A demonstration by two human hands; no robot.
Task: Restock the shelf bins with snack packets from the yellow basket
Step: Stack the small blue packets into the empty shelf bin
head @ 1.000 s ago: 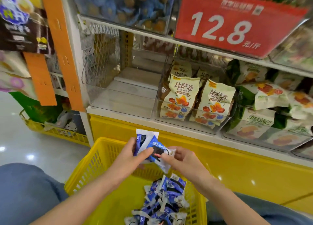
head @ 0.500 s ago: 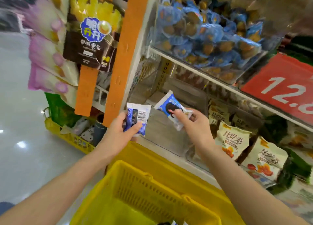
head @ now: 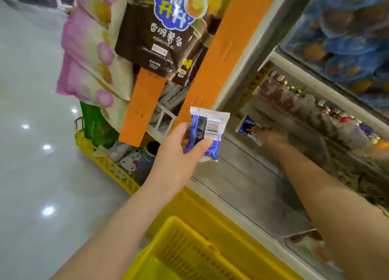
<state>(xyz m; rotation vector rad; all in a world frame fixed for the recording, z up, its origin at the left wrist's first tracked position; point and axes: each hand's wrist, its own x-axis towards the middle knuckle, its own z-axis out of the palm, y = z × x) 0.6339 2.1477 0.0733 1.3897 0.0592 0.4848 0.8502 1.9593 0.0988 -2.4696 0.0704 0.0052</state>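
Blue-and-white barcoded snack packet (head: 207, 132) is being gripped by left hand (head: 179, 151); right hand (head: 271, 135) is pinching second blue packet (head: 246, 124) inside clear plastic bin (head: 242, 174).

Your only camera rode on your head, looking forward and down, tilted so the shelf bin (head: 242, 174) ran slantwise up the right and the floor (head: 31, 174) filled the left. It sat close: the bottom edge cut the yellow basket (head: 189, 256), and the barcode (head: 213, 128) on the snack packet (head: 199, 128) in your left hand (head: 179, 151) showed plainly.
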